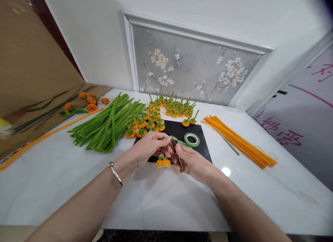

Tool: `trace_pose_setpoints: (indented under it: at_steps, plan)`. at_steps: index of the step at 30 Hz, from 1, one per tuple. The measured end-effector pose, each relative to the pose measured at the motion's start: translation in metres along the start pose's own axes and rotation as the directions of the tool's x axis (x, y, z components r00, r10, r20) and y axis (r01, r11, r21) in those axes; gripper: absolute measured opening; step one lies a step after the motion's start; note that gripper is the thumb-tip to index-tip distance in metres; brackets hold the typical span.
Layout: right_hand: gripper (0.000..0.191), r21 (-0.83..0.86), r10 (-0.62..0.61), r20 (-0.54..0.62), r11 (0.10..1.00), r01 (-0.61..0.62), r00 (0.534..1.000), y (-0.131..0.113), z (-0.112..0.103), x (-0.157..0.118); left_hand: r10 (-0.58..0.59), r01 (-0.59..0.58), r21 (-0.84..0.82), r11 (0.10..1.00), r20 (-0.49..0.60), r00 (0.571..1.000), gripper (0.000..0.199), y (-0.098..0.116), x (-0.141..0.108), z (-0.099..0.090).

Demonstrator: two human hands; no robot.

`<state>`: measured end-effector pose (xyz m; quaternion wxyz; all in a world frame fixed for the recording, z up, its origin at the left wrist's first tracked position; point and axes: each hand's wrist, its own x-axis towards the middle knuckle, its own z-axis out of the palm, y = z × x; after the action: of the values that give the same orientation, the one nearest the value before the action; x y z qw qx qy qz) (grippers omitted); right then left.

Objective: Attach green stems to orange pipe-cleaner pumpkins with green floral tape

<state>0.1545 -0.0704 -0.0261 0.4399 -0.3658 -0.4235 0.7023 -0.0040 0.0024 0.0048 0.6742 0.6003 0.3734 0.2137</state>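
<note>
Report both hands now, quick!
Left hand: closed, holding a fuzzy yellow-orange flower with a green stem.
Right hand: closed, holding a slim dark metal tool, apparently scissors.

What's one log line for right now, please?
left hand: orange flower held by stem | right hand: scissors at tape strip | green tape roll: on black mat

The small lobed orange flower point(163, 162) at six o'clock looks fuzzy and matt. The broad white tabletop point(158, 203) is smooth, glossy.
</note>
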Motion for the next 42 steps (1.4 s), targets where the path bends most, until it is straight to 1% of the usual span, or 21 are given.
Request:
trace_pose_setpoints:
  at_steps: [3,9,14,16,18,19,20,21,22,23,24,25,26,27,28,33,36,38,40,41,42]
  plan:
    - [0.041,-0.025,0.006,-0.039,1.0,-0.007,0.999,-0.002,0.003,0.0,0.028,-0.028,0.032,0.999,0.02,0.999,0.028,-0.002,0.001,0.0]
    - [0.041,-0.009,0.01,-0.036,1.0,-0.011,0.999,-0.004,0.003,-0.001,0.037,-0.039,0.04,0.998,0.045,0.998,0.029,-0.002,0.002,0.001]
    - [0.042,-0.04,-0.007,-0.073,0.999,0.004,0.997,-0.004,0.006,0.0,0.054,-0.056,0.052,0.997,0.05,0.997,0.028,0.0,-0.001,0.001]
    - [0.044,-0.111,-0.032,-0.104,0.994,0.02,0.994,-0.008,0.001,-0.002,0.079,-0.08,0.073,0.994,0.022,0.997,0.028,0.0,-0.001,0.001]
    - [0.046,-0.283,-0.088,-0.159,0.958,0.04,0.983,-0.015,-0.012,-0.007,0.114,-0.11,0.11,0.988,-0.036,0.993,0.027,0.0,-0.001,0.002]
    - [0.046,-0.432,-0.157,-0.203,0.9,0.055,0.966,-0.02,-0.021,-0.009,0.135,-0.123,0.139,0.983,-0.074,0.988,0.026,0.0,-0.001,0.002]
    - [0.043,-0.599,-0.248,-0.254,0.799,0.049,0.935,-0.024,-0.032,-0.012,0.156,-0.136,0.172,0.976,-0.112,0.981,0.026,0.0,-0.001,0.003]
    - [0.035,-0.756,-0.367,-0.318,0.655,0.0,0.874,-0.027,-0.043,-0.014,0.18,-0.148,0.205,0.968,-0.148,0.972,0.025,0.001,-0.001,0.004]
    - [0.028,-0.856,-0.483,-0.405,0.5,-0.135,0.776,-0.03,-0.054,-0.015,0.204,-0.161,0.233,0.959,-0.176,0.963,0.025,0.001,-0.001,0.004]
    - [0.025,-0.884,-0.546,-0.46,0.356,-0.303,0.7,-0.031,-0.064,-0.016,0.223,-0.173,0.249,0.953,-0.192,0.956,0.024,0.001,-0.001,0.005]
    - [0.022,-0.864,-0.551,-0.496,0.236,-0.446,0.671,-0.031,-0.072,-0.015,0.236,-0.184,0.249,0.951,-0.2,0.951,0.023,0.001,-0.001,0.006]
    - [0.02,-0.835,-0.526,-0.515,0.129,-0.535,0.677,-0.03,-0.078,-0.015,0.246,-0.196,0.238,0.951,-0.2,0.949,0.022,0.001,-0.001,0.006]
    - [0.019,-0.803,-0.504,-0.531,0.044,-0.594,0.681,-0.029,-0.082,-0.013,0.254,-0.21,0.219,0.953,-0.196,0.947,0.022,0.002,-0.001,0.007]
    - [0.019,-0.779,-0.486,-0.543,-0.011,-0.626,0.685,-0.027,-0.085,-0.012,0.263,-0.226,0.198,0.954,-0.19,0.946,0.021,0.002,-0.002,0.007]
    - [0.018,-0.764,-0.477,-0.55,-0.043,-0.643,0.686,-0.025,-0.086,-0.01,0.274,-0.242,0.179,0.953,-0.183,0.944,0.02,0.002,-0.002,0.008]
    - [0.018,-0.736,-0.496,-0.568,-0.051,-0.675,0.657,-0.019,-0.088,-0.008,0.331,-0.309,0.154,0.938,-0.145,0.932,0.016,0.004,-0.005,0.011]
    - [0.017,-0.756,-0.507,-0.547,-0.042,-0.653,0.666,-0.02,-0.089,-0.011,0.363,-0.342,0.161,0.926,-0.13,0.923,0.014,0.004,-0.008,0.013]
    - [0.019,-0.779,-0.532,-0.514,-0.04,-0.626,0.673,-0.023,-0.084,-0.013,0.375,-0.354,0.17,0.92,-0.11,0.921,0.014,0.004,-0.009,0.014]
    - [0.022,-0.866,-0.581,-0.42,0.027,-0.499,0.697,-0.027,-0.072,-0.014,0.374,-0.354,0.183,0.917,-0.087,0.923,0.014,0.002,-0.008,0.015]
    - [0.021,-0.935,-0.621,-0.33,0.112,-0.336,0.711,-0.028,-0.064,-0.014,0.375,-0.355,0.193,0.915,-0.078,0.924,0.014,0.0,-0.008,0.016]
    - [0.02,-0.966,-0.641,-0.244,0.226,-0.125,0.728,-0.029,-0.055,-0.015,0.378,-0.357,0.208,0.911,-0.071,0.923,0.014,-0.001,-0.007,0.017]
